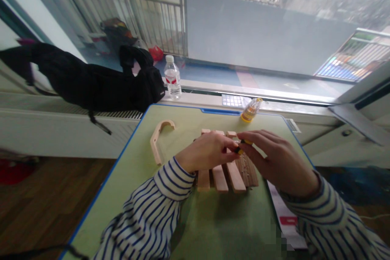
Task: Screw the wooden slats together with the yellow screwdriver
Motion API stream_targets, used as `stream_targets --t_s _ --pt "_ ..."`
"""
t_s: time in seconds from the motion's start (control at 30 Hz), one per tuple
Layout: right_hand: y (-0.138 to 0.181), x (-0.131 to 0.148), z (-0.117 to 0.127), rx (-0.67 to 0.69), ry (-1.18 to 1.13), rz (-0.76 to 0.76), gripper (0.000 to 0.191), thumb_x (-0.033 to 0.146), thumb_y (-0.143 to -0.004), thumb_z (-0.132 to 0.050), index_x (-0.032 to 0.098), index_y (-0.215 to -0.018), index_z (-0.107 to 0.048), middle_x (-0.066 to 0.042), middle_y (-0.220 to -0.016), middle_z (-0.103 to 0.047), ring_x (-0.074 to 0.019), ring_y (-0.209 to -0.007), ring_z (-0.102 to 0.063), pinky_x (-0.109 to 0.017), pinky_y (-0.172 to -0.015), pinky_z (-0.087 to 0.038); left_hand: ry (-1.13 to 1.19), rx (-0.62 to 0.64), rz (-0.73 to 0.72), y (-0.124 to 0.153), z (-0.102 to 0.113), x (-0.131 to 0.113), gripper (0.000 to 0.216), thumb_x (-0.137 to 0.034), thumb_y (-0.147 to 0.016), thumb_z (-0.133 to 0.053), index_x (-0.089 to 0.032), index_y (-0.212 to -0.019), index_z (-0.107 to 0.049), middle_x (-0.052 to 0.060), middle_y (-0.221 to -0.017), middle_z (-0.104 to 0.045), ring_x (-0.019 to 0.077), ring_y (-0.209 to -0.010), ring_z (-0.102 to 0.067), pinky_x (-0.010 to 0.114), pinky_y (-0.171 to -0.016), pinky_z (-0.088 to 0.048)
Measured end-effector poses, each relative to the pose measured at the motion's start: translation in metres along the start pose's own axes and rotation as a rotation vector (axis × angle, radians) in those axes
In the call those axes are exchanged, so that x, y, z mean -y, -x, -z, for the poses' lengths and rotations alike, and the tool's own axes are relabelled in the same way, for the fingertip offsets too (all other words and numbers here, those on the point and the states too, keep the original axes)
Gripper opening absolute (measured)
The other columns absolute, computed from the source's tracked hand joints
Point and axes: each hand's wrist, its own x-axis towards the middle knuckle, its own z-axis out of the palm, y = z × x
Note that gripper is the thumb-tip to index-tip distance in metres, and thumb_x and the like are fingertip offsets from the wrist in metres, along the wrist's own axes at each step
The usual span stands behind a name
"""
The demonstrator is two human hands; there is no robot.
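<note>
My left hand (207, 151) and my right hand (274, 158) meet over a set of wooden slats (227, 175) lying on the green table (195, 211). Both pinch a small yellow-and-black tool (242, 147) between their fingertips, just above the slats. My fingers are closed round it; its tip is hidden. A curved wooden piece (158, 140) lies to the left of my left hand, apart from it. Both forearms wear blue-and-white striped sleeves.
A small yellow-capped bottle (250, 110) lies at the table's far edge. On the window ledge behind stand a water bottle (172, 78) and a black bag (100, 83). A paper sheet (284, 215) lies under my right forearm. Wooden floor shows on the left.
</note>
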Motion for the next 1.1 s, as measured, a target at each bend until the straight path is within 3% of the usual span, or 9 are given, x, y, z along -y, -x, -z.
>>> stream_targets --t_s 0.4,0.6,0.87,1.03,1.1 --pt "0.008 0.001 -0.023 -0.195 0.096 -0.049 0.017 0.027 -0.081 -0.052 0.018 -0.095 -0.055 -0.005 -0.087 -0.064 -0.0162 -0.078 -0.057 -0.031 -0.072 -0.044 0.089 0.041 0.001 0.002 0.001 -0.001 0.02 -0.02 -0.08 -0.048 -0.017 -0.09 -0.065 -0.002 -0.065 -0.057 0.0075 -0.059 -0.048 0.017 -0.056 -0.034" --pt "0.007 0.002 -0.025 -0.205 0.08 -0.06 0.017 0.028 -0.082 -0.05 0.019 -0.094 -0.056 -0.006 -0.085 -0.064 -0.0162 -0.076 -0.058 -0.031 -0.071 -0.045 0.063 0.032 0.031 0.002 0.002 -0.004 0.017 -0.02 -0.078 -0.049 -0.015 -0.082 -0.065 -0.002 -0.061 -0.055 0.0074 -0.056 -0.048 0.017 -0.052 -0.033" --pt "0.006 0.002 -0.017 -0.127 0.057 -0.096 0.019 0.03 -0.083 -0.048 0.019 -0.097 -0.055 -0.005 -0.086 -0.064 -0.0168 -0.078 -0.058 -0.032 -0.071 -0.046 -0.045 -0.061 0.022 0.0 0.001 -0.008 0.014 -0.029 -0.077 -0.056 -0.019 -0.081 -0.065 -0.001 -0.068 -0.059 0.0093 -0.061 -0.05 0.019 -0.054 -0.033" --pt "0.003 0.001 0.001 -0.008 -0.002 -0.028 0.038 0.029 -0.082 -0.05 0.018 -0.119 -0.045 -0.009 -0.112 -0.057 -0.018 -0.103 -0.052 -0.034 -0.086 -0.044 -0.07 -0.035 0.044 0.0 0.001 -0.007 0.016 -0.029 -0.079 -0.053 -0.019 -0.082 -0.066 0.0 -0.064 -0.058 0.0094 -0.057 -0.049 0.019 -0.052 -0.031" --pt "0.002 0.001 0.007 0.066 -0.019 0.025 0.037 0.024 -0.084 -0.047 0.021 -0.12 -0.045 -0.006 -0.114 -0.057 -0.0159 -0.103 -0.052 -0.032 -0.088 -0.043 -0.06 -0.024 0.038 0.0 0.001 -0.006 0.016 -0.028 -0.079 -0.053 -0.019 -0.081 -0.066 0.0 -0.065 -0.059 0.0096 -0.059 -0.05 0.019 -0.054 -0.032"
